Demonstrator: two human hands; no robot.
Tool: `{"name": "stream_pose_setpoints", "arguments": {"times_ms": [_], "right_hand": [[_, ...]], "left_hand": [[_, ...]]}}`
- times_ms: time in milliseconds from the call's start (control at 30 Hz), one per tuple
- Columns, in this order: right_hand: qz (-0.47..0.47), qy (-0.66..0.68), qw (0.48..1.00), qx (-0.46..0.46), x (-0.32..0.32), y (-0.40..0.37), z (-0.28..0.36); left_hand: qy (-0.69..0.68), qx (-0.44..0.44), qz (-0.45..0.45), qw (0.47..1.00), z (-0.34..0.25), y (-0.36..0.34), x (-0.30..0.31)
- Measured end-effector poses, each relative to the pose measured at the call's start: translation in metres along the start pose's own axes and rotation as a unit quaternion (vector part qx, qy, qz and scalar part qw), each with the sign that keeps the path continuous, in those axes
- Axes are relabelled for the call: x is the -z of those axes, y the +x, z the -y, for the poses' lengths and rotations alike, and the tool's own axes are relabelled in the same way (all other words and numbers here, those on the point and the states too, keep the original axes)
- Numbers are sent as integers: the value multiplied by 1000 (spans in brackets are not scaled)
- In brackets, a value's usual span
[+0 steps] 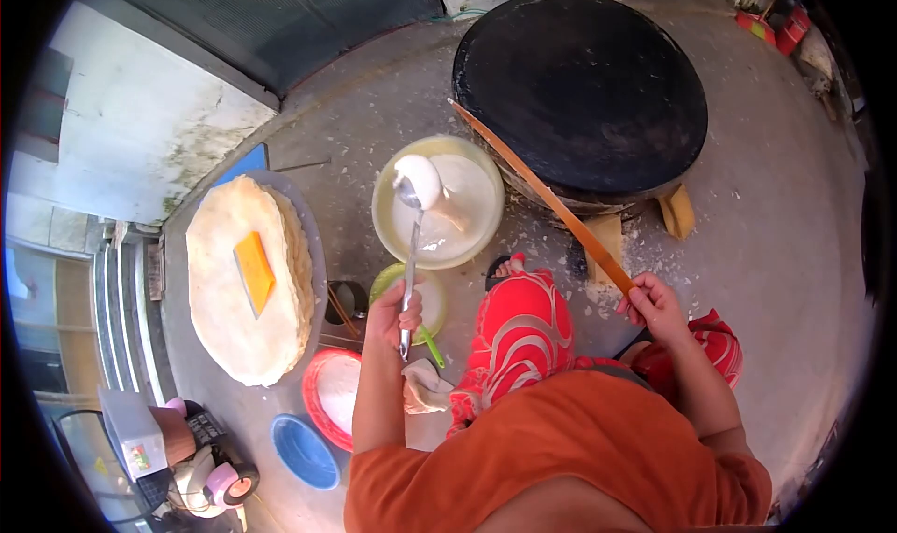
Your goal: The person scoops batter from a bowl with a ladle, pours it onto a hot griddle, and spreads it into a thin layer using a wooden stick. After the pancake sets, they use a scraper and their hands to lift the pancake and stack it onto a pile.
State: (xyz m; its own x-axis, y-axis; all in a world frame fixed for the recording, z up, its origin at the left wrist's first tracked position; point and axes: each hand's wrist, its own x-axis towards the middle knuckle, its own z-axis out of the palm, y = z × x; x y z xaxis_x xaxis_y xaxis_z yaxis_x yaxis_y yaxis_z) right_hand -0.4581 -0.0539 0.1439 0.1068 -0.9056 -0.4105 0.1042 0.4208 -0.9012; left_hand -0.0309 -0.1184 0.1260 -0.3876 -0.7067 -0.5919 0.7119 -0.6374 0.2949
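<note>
My left hand is closed round the handle of a metal ladle. The ladle's bowl, coated with white batter, is over a pale basin of batter, and some batter hangs or runs from it. My right hand grips the lower end of a long, flat wooden spreader. Its far tip points up and left, beside the rim of a big round black griddle. The griddle's top shows dark and bare.
A tall stack of thin flatbreads stands at left, with an orange-and-grey scraper on top. Nearby are a red basin of white flour or powder, a blue bowl, a green-handled sieve and a cloth. Wooden blocks sit beside the griddle.
</note>
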Motion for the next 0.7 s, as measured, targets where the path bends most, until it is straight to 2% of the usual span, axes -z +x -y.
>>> {"name": "stream_pose_setpoints", "arguments": {"times_ms": [33,100,133,167,200,233,267,300,367,400,433,500,567,633,667,700], "right_hand": [[1,-1,1000,7,1,1,-1],[0,-2,1000,9,2,2,-3],[-2,-4,1000,10,2,1,-4],[-2,-3,1000,9,1,2,-4],[-5,-5,1000,12,0,2,-3],[-8,-8,1000,14,-1,2,-2],[-11,-7,1000,13,-1,2,-3],[-7,-22,1000,15,-1,3,-4],[-5,-38,999,17,-2,4,-4],[-5,-33,999,8,-3,4,-3],[-5,-26,1000,-2,-3,4,-3],[1,-22,1000,-1,-4,4,-6],[13,-24,1000,9,-5,5,-5],[7,-28,999,-18,-4,5,-2],[7,-27,999,-19,-3,7,-2],[5,-20,1000,-14,-3,6,-4]], "left_hand": [[1,-1,0,1000,-1,-1,-3],[156,-106,-15,982,0,0,-8],[235,-147,-89,957,3,5,-12],[236,-145,-90,957,9,15,-11],[388,-160,-190,888,16,29,-3],[525,-168,-283,785,20,45,13],[716,-233,-260,604,23,65,49],[716,-231,-258,605,27,65,42],[869,-124,-297,375,30,70,28],[850,-55,-322,414,24,75,16],[851,-53,-319,414,20,85,12],[796,-147,-371,456,20,96,12],[792,-143,-374,461,24,104,24],[871,-32,-293,392,29,102,25],[864,-29,-284,416,23,93,29],[864,-25,-282,416,15,86,31]]}}
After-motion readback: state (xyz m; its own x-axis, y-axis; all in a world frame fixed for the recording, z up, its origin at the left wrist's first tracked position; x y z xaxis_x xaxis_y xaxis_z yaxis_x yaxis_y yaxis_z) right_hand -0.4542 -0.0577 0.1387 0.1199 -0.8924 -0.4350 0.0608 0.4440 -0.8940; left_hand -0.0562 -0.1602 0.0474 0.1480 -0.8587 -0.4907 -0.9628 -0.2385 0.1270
